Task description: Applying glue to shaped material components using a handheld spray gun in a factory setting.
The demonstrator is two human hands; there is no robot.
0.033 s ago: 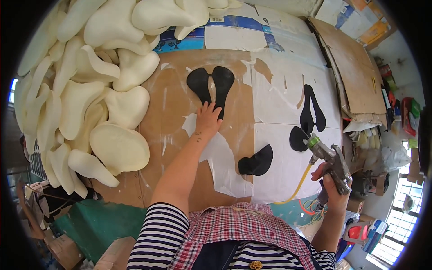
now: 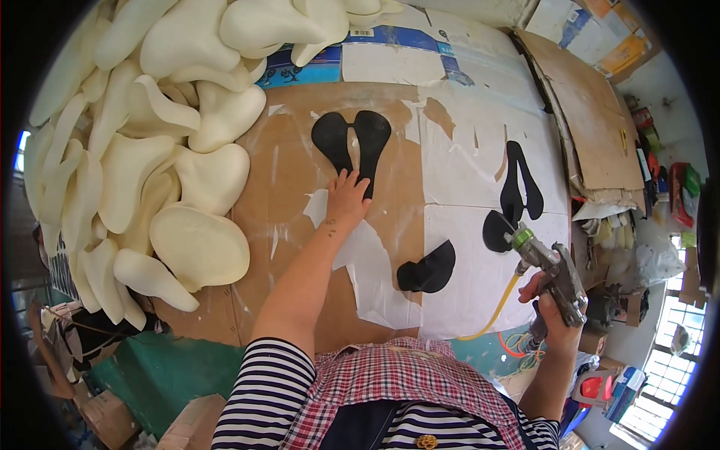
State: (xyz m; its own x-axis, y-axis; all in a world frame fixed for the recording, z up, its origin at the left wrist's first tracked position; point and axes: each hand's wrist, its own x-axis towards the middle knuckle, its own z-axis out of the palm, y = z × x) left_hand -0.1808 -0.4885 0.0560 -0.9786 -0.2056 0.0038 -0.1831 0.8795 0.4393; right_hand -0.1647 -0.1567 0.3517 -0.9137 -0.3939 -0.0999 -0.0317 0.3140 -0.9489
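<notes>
While resting left hand (image 2: 347, 204), fingers loosely spread, on narrow end of flat black two-lobed piece (image 2: 371, 135) atop brown cardboard (image 2: 292, 112), wide lobes beyond fingertips (image 2: 353, 177), gripping grey metal spray gun (image 2: 560, 283) in curled right hand (image 2: 556, 319).

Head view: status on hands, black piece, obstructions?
Left hand on lower end of black piece. Right hand holding spray gun. Cream pads piled left, apart from it.

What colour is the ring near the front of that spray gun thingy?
The ring on the spray gun is green, seen in the head view.
</notes>
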